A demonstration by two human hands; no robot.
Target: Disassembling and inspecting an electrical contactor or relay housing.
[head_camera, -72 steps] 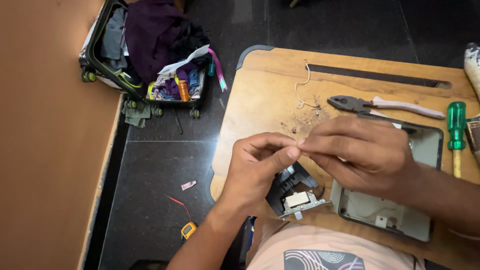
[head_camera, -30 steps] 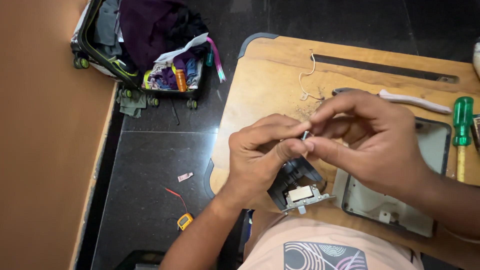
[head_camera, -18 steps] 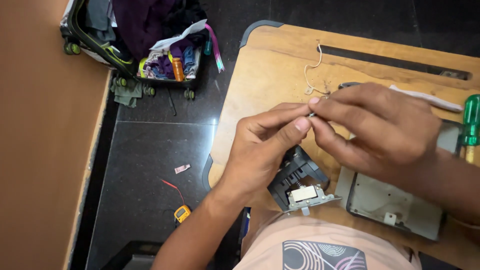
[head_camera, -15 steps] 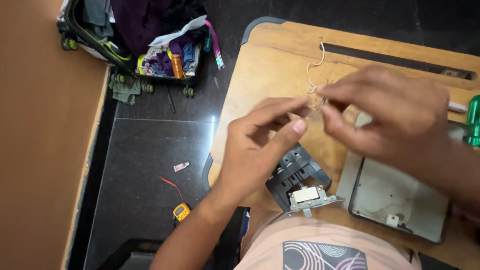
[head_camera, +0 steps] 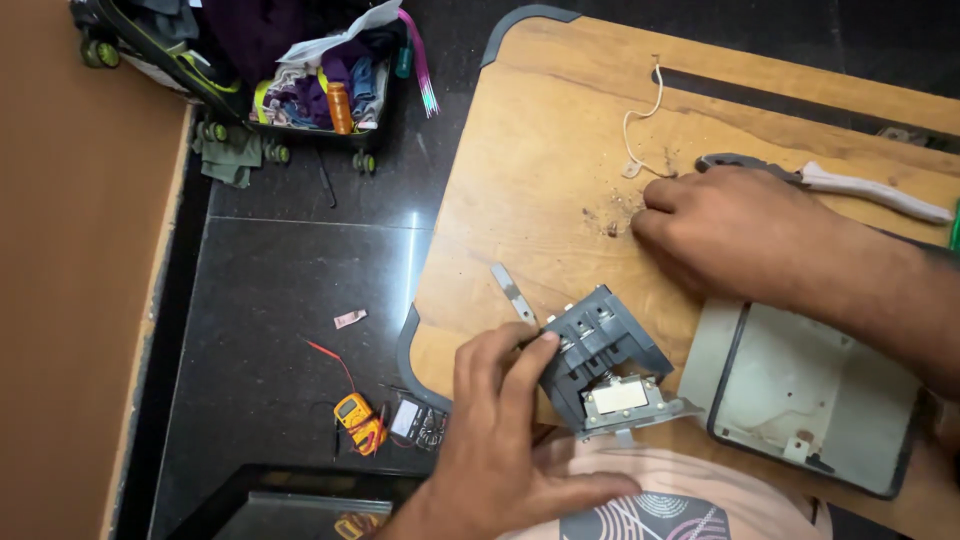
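Dark switch block [head_camera: 600, 355] sits at the tabletop's [head_camera: 540, 150] six o'clock edge; my left hand [head_camera: 500, 440] steadies it with a loose grip, while my right hand [head_camera: 740, 230], fingers curled around nothing visible, presses on debris [head_camera: 615, 210] at twelve o'clock.

At the lower centre of the frame, the left hand [head_camera: 500, 440] rests its fingertips against a dark grey switch block [head_camera: 600, 355] at the near edge of the wooden table [head_camera: 530, 180]. To the upper right, the right hand [head_camera: 735, 230] lies knuckles-up on the table beside small debris [head_camera: 610, 215], just below pliers [head_camera: 830, 180] with white handles. A grey metal plate [head_camera: 800, 390] lies at lower right, and a thin metal strip [head_camera: 512, 292] sits just left of the block.
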